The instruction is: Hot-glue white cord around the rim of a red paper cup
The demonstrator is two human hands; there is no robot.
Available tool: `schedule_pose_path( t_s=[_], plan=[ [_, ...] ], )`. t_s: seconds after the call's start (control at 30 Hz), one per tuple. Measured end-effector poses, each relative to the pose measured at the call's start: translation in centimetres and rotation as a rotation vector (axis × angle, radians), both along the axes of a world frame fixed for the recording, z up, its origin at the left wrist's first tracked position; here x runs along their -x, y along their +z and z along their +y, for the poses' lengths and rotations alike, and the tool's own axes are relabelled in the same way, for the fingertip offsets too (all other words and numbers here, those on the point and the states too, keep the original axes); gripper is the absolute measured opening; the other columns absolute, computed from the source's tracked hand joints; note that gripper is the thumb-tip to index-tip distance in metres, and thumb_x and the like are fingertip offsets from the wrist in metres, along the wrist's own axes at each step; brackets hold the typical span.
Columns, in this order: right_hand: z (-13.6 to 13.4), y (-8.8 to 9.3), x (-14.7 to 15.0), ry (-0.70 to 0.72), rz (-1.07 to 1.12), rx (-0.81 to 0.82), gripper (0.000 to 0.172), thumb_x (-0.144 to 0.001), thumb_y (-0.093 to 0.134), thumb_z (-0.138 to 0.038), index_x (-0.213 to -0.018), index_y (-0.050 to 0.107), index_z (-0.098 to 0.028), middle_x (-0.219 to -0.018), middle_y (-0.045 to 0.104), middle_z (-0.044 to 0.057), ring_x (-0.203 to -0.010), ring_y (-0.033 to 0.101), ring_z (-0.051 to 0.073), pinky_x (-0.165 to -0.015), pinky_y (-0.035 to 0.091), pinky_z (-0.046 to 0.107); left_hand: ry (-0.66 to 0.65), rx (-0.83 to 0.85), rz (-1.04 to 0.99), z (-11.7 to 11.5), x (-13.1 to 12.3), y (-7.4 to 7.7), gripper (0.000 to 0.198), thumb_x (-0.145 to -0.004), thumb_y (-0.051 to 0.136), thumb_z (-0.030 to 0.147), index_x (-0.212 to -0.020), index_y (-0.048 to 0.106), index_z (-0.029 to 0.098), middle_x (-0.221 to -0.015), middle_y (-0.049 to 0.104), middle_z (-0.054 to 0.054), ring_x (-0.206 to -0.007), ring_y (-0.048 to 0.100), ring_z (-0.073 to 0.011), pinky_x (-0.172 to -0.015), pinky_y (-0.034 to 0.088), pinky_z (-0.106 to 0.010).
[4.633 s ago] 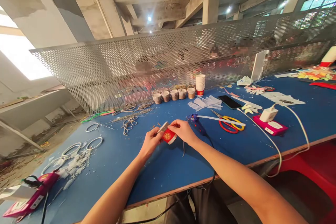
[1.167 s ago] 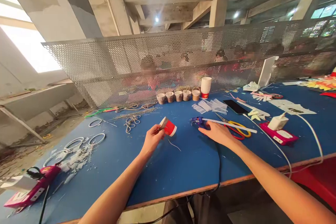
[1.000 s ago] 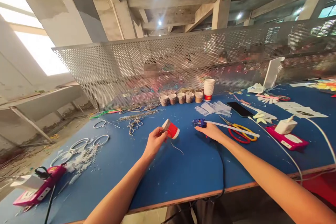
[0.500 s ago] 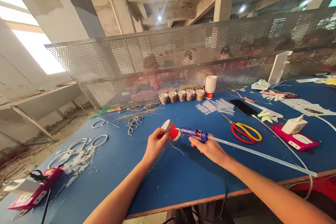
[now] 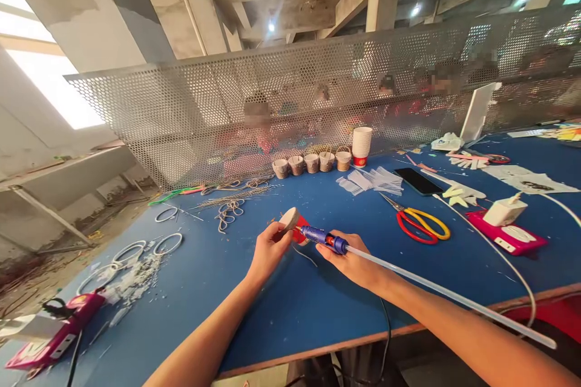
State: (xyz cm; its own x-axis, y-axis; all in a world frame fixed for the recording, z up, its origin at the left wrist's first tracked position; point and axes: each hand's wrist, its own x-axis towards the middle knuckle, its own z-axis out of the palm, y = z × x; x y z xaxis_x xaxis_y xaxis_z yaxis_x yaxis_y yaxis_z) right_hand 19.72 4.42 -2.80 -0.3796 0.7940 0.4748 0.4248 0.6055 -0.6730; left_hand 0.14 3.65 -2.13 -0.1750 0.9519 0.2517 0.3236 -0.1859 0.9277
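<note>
My left hand [image 5: 271, 249] grips a red paper cup [image 5: 299, 233] by its side, tilted on its side above the table, with a greyish wrapping around its wider end. In my right hand [image 5: 347, 256] is a blue hot glue gun [image 5: 321, 237], its nozzle pointing left at the cup's red part. Whether the tip touches the cup I cannot tell. A long clear glue stick [image 5: 445, 287] sticks out of the gun's back toward the lower right. Below the cup, a short piece of cord [image 5: 305, 256] lies on the blue table [image 5: 290, 326].
Several small wrapped baskets [image 5: 311, 163] line the back beside stacked paper cups [image 5: 362, 146]. Scissors [image 5: 420, 224], a phone [image 5: 417, 181] and white strips [image 5: 370, 180] lie to the right. Power strips [image 5: 508, 236] sit at both sides; cord loops [image 5: 231, 213] and white rings [image 5: 167, 244] are left.
The glue gun has shifted slightly left and tilted, its nozzle now further over the cup. The glue stick's far end has swung downward. My left hand still holds the cup.
</note>
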Motion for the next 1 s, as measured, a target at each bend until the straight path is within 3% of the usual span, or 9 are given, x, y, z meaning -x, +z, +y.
schedule_pose_path(
  t_s=[0.23, 0.87, 1.0],
  plan=[
    [0.12, -0.49, -0.03, -0.013, -0.016, -0.066, 0.027, -0.087, 0.047, -0.041, -0.069, 0.055, -0.021, -0.055, 0.06, 0.0, -0.049, 0.057, 0.014, -0.053, 0.036, 0.024, -0.01, -0.003, 0.004, -0.11, 0.01, -0.04, 0.016, -0.07, 0.059, 0.032, -0.063, 0.058, 0.017, -0.051, 0.053, 0.005, -0.049, 0.047, -0.0111, -0.051, 0.036, -0.023],
    [-0.18, -0.39, -0.05, 0.035, -0.046, -0.032, 0.026, -0.087, 0.048, -0.041, -0.07, 0.055, -0.022, -0.058, 0.062, 0.0, -0.05, 0.056, 0.014, -0.053, 0.035, 0.024, -0.039, 0.012, -0.001, -0.11, 0.08, 0.06, 0.017, -0.071, 0.057, 0.033, -0.064, 0.058, 0.017, -0.052, 0.052, 0.005, -0.05, 0.046, -0.0114, -0.051, 0.036, -0.023],
    [0.13, -0.17, -0.14, -0.01, -0.015, -0.008, 0.029, -0.086, 0.047, -0.042, -0.066, 0.053, -0.022, -0.056, 0.061, 0.001, -0.049, 0.055, 0.014, -0.053, 0.037, 0.025, -0.045, 0.013, -0.002, -0.09, 0.26, 0.05, 0.016, -0.071, 0.057, 0.03, -0.062, 0.056, 0.017, -0.051, 0.052, 0.005, -0.05, 0.046, -0.0112, -0.051, 0.035, -0.023]
  ],
)
